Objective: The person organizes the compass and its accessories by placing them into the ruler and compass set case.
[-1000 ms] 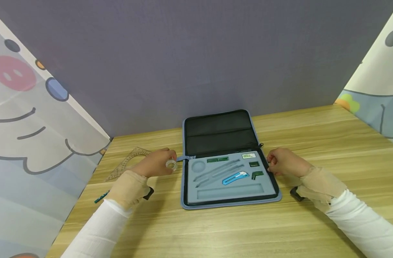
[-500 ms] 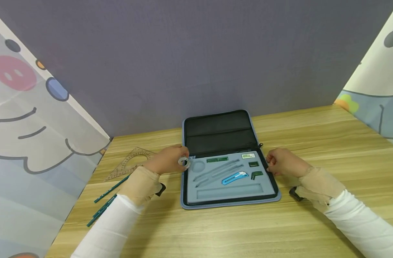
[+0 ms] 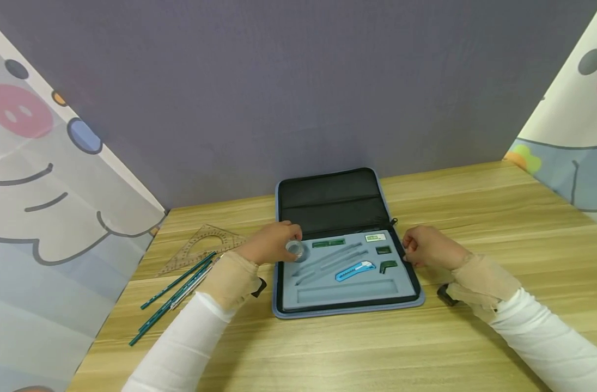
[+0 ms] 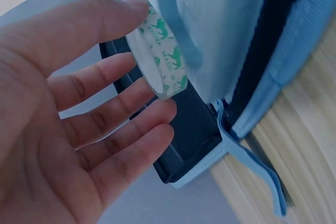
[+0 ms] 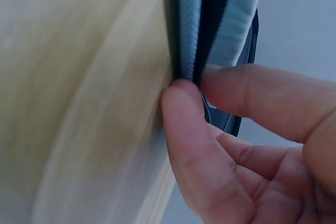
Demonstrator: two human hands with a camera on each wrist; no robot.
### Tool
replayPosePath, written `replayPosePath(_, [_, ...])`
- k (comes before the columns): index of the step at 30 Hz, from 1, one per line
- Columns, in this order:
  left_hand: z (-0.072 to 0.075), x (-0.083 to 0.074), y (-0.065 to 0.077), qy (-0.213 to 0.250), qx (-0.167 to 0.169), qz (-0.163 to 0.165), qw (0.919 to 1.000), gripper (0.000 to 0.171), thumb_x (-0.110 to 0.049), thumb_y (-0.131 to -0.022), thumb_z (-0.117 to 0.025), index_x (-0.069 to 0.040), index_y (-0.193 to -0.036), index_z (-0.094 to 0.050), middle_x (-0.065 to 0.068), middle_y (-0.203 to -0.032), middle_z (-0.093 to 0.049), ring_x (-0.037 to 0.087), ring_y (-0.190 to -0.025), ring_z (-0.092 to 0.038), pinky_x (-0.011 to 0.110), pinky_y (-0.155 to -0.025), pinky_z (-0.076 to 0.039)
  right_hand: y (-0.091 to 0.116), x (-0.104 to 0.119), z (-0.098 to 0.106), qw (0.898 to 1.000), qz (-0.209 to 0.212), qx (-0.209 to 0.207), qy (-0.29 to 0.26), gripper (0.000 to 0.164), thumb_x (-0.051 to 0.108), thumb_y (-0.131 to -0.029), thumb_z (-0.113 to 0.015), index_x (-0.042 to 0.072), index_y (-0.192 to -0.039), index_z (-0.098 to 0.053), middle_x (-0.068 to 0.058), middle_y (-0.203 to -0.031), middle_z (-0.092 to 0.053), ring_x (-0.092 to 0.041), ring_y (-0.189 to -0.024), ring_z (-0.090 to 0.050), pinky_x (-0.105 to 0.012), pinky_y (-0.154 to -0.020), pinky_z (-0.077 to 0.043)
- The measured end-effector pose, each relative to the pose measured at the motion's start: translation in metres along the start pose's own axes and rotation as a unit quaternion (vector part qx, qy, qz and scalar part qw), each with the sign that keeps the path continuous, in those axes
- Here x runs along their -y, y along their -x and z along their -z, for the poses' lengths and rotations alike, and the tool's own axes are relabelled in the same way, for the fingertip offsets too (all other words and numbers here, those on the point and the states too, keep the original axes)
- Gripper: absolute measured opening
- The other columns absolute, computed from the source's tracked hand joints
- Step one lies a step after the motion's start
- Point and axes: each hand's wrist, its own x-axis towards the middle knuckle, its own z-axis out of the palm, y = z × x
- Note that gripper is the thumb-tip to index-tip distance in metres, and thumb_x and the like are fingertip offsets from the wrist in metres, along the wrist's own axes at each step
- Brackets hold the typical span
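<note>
My left hand [image 3: 271, 243] pinches a small tape roll [image 4: 165, 61] between thumb and fingers; green print shows on its core. It is over the round recess at the left of the grey insert [image 3: 347, 294]; whether it touches the insert, I cannot tell. This insert lies in an unzipped blue case [image 3: 347, 312], its black-lined lid [image 3: 333, 201] folded back. On the right side, my right hand [image 3: 433, 247] pinches the case's zipped edge [image 5: 190, 30] between thumb and finger. A blue utility knife [image 3: 354, 271] lies in the insert's middle.
Also in the insert are a white-and-green eraser [image 3: 375, 237] and small dark green pieces [image 3: 388, 265]. Left of the case lie a clear set square [image 3: 181, 258], several green pencils [image 3: 163, 313] and a thin silvery tool [image 3: 193, 286]. A grey partition [image 3: 328, 98] stands behind the table.
My left hand has carried the tape roll rightward, from beside the case to over the insert's round recess. The pencils came into view behind the arm. My right hand has kept its grip.
</note>
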Motion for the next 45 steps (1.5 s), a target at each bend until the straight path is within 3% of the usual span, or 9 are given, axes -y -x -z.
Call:
replayPosePath(5, [-0.002, -0.003, -0.004, -0.008, 0.004, -0.008, 0.9999, 0.031, -0.021, -0.076, -0.072, -0.009, -0.101, -0.057, 0.003, -0.094, -0.055, 0.013, -0.075, -0.049, 0.029, -0.068, -0.043, -0.001, 0.0, 0.0, 1.0, -0.002, -0.001, 0.006, 0.016, -0.002, -0.076, -0.061, -0.007, -0.088, -0.051, -0.005, -0.068, -0.051, -0.014, -0.056, -0.055, -0.029, -0.052, -0.047])
replayPosePath(14, [-0.005, -0.007, -0.005, 0.014, 0.018, 0.006, 0.9997, 0.032, -0.021, -0.076, -0.072, -0.01, -0.102, -0.056, 0.002, -0.096, -0.055, 0.012, -0.078, -0.049, 0.03, -0.069, -0.043, -0.001, 0.0, -0.001, 1.0, 0.005, 0.0, 0.012, 0.015, 0.0, -0.077, -0.062, -0.005, -0.087, -0.051, -0.004, -0.068, -0.052, -0.013, -0.055, -0.054, -0.029, -0.052, -0.047])
replayPosePath(28, [-0.011, -0.007, -0.007, 0.001, 0.026, 0.02, 0.9995, 0.037, -0.029, -0.077, -0.072, -0.011, -0.105, -0.056, 0.002, -0.098, -0.055, 0.013, -0.082, -0.051, 0.03, -0.072, -0.044, -0.001, 0.001, -0.001, 1.0, 0.007, 0.002, 0.003, 0.016, -0.001, -0.077, -0.062, -0.006, -0.087, -0.051, -0.004, -0.068, -0.052, -0.013, -0.056, -0.054, -0.029, -0.052, -0.047])
replayPosePath(40, [-0.015, -0.003, -0.005, 0.012, 0.007, 0.001, 0.9999, 0.035, -0.026, -0.077, -0.072, -0.008, -0.102, -0.056, 0.003, -0.093, -0.054, 0.014, -0.08, -0.051, 0.03, -0.071, -0.044, 0.0, -0.001, -0.001, 1.0, 0.004, 0.004, -0.018, 0.017, -0.003, -0.076, -0.063, -0.007, -0.088, -0.051, -0.005, -0.068, -0.051, -0.014, -0.057, -0.054, -0.029, -0.053, -0.048])
replayPosePath(45, [-0.015, -0.003, -0.007, 0.02, 0.018, 0.019, 0.9995, 0.038, -0.027, -0.077, -0.072, -0.01, -0.107, -0.056, 0.002, -0.097, -0.053, 0.013, -0.08, -0.05, 0.03, -0.071, -0.043, -0.001, -0.001, 0.0, 1.0, 0.01, 0.004, -0.013, 0.018, -0.003, -0.076, -0.063, -0.007, -0.088, -0.051, -0.004, -0.068, -0.051, -0.013, -0.056, -0.054, -0.029, -0.053, -0.048])
